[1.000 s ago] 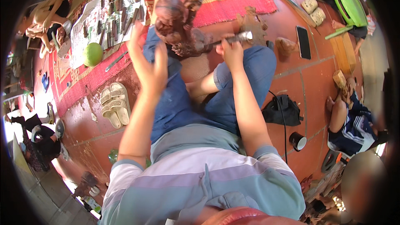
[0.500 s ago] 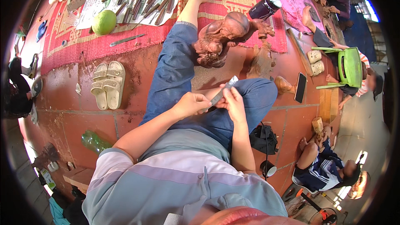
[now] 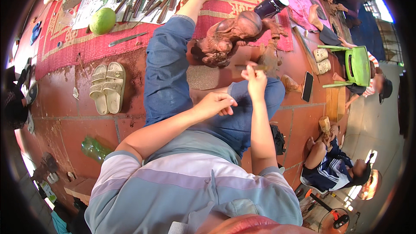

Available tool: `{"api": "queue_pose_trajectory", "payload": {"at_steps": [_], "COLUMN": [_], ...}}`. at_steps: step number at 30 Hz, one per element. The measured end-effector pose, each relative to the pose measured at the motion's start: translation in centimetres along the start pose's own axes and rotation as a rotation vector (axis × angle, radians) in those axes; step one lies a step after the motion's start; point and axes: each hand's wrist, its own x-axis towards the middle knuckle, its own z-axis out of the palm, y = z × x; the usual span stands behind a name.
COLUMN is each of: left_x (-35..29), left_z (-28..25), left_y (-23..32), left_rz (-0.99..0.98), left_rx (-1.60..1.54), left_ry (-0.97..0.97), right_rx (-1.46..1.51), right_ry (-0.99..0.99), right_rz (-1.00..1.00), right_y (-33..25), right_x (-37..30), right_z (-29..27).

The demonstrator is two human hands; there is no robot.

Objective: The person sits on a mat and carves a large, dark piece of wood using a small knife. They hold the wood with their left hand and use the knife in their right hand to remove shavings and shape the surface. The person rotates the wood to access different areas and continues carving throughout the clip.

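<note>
My right hand (image 3: 255, 77) is raised above my bent right knee, its fingers closed on a narrow flat strip-like tool (image 3: 261, 67), blurred by motion. Over my lap, my left hand (image 3: 215, 105) has its fingers curled downward; whatever may be inside them is hidden. Just beyond my hands, a reddish-brown wood carving (image 3: 232, 32) with rounded, figure-like shapes rests between my legs. A speckled grey slab (image 3: 202, 78) lies on the floor in front of the carving.
Several wooden-handled carving tools (image 3: 151, 0) lie on a printed sheet beyond a green round fruit (image 3: 102, 21). Beige sandals (image 3: 108, 87) are at left. A dark flask (image 3: 272, 5), a phone (image 3: 307, 86) and a green chair (image 3: 360, 67) stand or lie to the right. Other people sit around.
My hands have parted. The right one has moved up and away with the strip, while the left has let go of it and stays over my lap.
</note>
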Motion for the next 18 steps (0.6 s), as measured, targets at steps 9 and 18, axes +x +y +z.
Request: {"api": "queue_pose_trajectory", "payload": {"at_steps": [9,18], "left_x": [-1.6,4.2], "left_z": [-3.7,-1.1], "left_y": [13.3,21.3], "left_rz": [0.941,1.111], "left_rx": [0.415,1.061], "left_ry": [0.714,0.459], "right_rx": [-0.03,-0.246], "right_ry": [0.144,0.339], "right_rz": [-0.022,-0.464], "right_y": [4.9,6.5], "right_x": [5.3,3.2], "right_z": [2.9,6.0]}}
